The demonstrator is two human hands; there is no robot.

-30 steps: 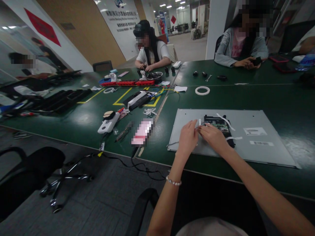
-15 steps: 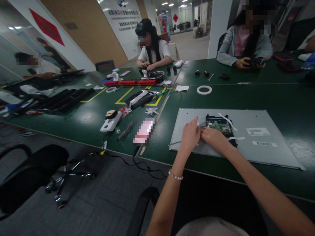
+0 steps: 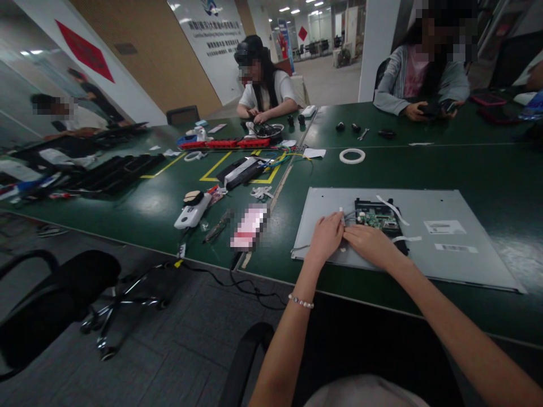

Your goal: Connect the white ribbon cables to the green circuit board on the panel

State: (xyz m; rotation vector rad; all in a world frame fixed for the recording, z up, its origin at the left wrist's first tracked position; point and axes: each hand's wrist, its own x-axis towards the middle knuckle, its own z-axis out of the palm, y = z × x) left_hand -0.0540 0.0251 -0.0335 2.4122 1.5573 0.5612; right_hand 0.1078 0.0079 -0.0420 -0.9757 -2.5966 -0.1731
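A flat grey metal panel (image 3: 407,209) lies on the table before me, with a green circuit board (image 3: 375,219) in a black frame on it. My left hand (image 3: 326,236) rests on the panel's left part, fingers pressed together. My right hand (image 3: 367,243) meets it from the right, fingers closed. At their fingertips a small white strip of tape (image 3: 341,210) sticks out; most of it is hidden. Grey cables (image 3: 349,215) run from the board toward my fingers. Another white tape strip (image 3: 392,209) crosses the black frame.
A roll of white tape (image 3: 352,156) lies beyond the panel. Left of it are a phone (image 3: 249,227), a white device (image 3: 192,212), crumpled white scraps (image 3: 262,193) and a black item with wires (image 3: 244,172). A wrench (image 3: 363,134) lies farther off. Co-workers sit across the table.
My left index finger, raised before, has come down onto the panel beside the other fingers. My right hand has shifted slightly left and down. The panel stays in place.
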